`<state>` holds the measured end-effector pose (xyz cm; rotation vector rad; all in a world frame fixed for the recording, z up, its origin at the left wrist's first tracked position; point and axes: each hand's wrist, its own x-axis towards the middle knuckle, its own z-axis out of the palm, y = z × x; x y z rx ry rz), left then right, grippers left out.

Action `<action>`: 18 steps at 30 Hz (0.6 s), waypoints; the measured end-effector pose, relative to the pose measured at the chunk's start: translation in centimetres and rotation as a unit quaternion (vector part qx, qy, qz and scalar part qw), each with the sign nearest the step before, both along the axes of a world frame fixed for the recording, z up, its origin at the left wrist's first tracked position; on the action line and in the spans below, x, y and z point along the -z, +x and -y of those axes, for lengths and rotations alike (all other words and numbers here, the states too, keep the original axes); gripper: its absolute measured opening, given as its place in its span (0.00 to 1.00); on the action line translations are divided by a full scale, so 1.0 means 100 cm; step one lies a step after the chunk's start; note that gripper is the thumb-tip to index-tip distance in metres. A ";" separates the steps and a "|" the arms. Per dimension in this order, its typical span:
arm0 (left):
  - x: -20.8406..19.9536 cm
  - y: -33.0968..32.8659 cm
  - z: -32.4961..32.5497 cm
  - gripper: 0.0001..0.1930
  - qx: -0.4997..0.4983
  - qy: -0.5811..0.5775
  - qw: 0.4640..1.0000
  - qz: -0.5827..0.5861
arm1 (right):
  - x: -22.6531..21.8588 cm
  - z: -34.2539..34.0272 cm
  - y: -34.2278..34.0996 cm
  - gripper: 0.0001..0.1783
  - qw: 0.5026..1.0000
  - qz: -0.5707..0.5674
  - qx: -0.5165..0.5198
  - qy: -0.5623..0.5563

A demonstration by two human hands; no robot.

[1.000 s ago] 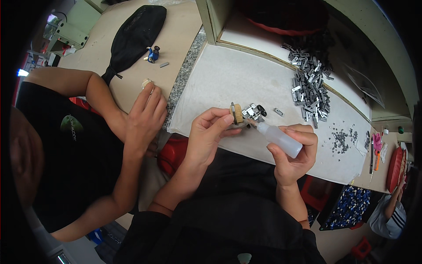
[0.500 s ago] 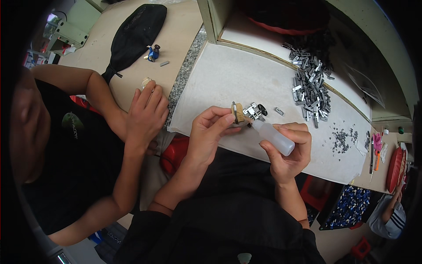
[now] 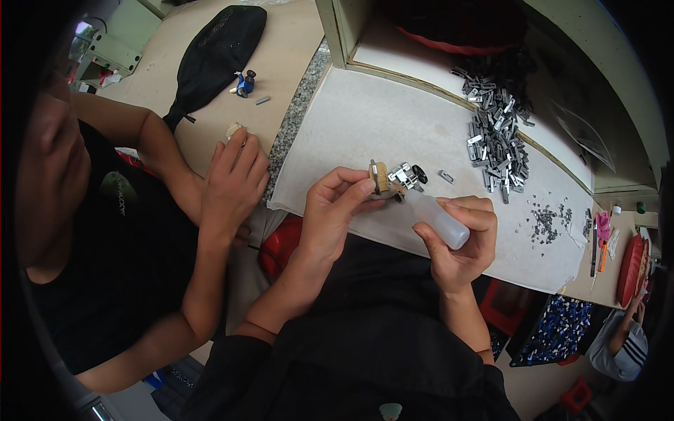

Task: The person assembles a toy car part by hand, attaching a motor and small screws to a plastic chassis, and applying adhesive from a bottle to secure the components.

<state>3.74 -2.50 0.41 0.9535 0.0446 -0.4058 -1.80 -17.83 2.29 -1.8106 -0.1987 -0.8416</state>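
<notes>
Between the thumb and fingers of my left hand (image 3: 337,203) is a small tan block with a grey strip (image 3: 378,177), held just over the near edge of the white sheet. My right hand (image 3: 463,238) wraps round a translucent white squeeze bottle (image 3: 442,223), tilted so its nozzle end points at the block. Whether the tip touches the block cannot be made out. Right behind the block, a small silver-and-white toy vehicle part with a black wheel (image 3: 419,173) lies on the sheet. A single grey piece (image 3: 446,177) lies to its right.
A heap of grey metallic pieces (image 3: 497,140) spills from the shelf, with tiny dark bits (image 3: 544,224) nearer. A co-worker's hand (image 3: 235,172) rests on the tan table at left, near a black mesh bag (image 3: 214,59) and a blue toy figure (image 3: 245,84). Pens (image 3: 602,256) lie far right.
My hands and the bottle stay almost in place; the block and bottle have shifted only slightly. The co-worker at left has leaned a little toward the table.
</notes>
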 end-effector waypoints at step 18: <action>0.000 0.001 0.001 0.04 -0.008 0.001 1.000 -0.003 | 0.001 -0.001 -0.001 0.25 1.000 0.001 0.003 -0.020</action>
